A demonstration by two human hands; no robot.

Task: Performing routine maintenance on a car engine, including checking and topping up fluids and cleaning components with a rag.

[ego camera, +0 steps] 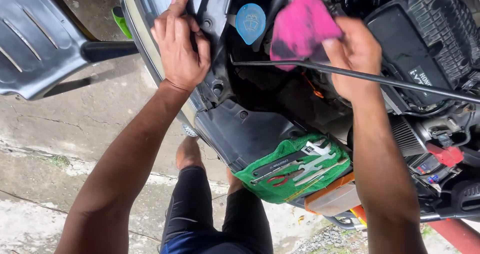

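Right hand (355, 54) has its fingers pinched around a pink rag (300, 26), dark smudges on it, held up over the open engine bay just right of a blue cap (250, 21). Left hand (180, 46) isn't gripping anything, fingers just spread flat and pressing on the front edge of the car (210, 99), thumb hooked toward the black plastic.

Only container-ish thing is whatever sits under that blue cap, and it's capped, so no idea what's inside. The body of it is buried in the dark.

A thin black rod (400, 81) runs across the bay, passing right by the right wrist, and its far end is cut off at the picture's edge. Black engine cover (415, 39) sits to the right, partly out of view. Lots of the bay below the rag is just shadow, can't make out parts.

Closer in, a green towel (280, 184) is draped over the front panel with wrenches (312, 164) and red-handled pliers (280, 179) laid out on it. A red terminal cover (447, 154) shows down at the right. Concrete floor (60, 134) and the person's legs are below.
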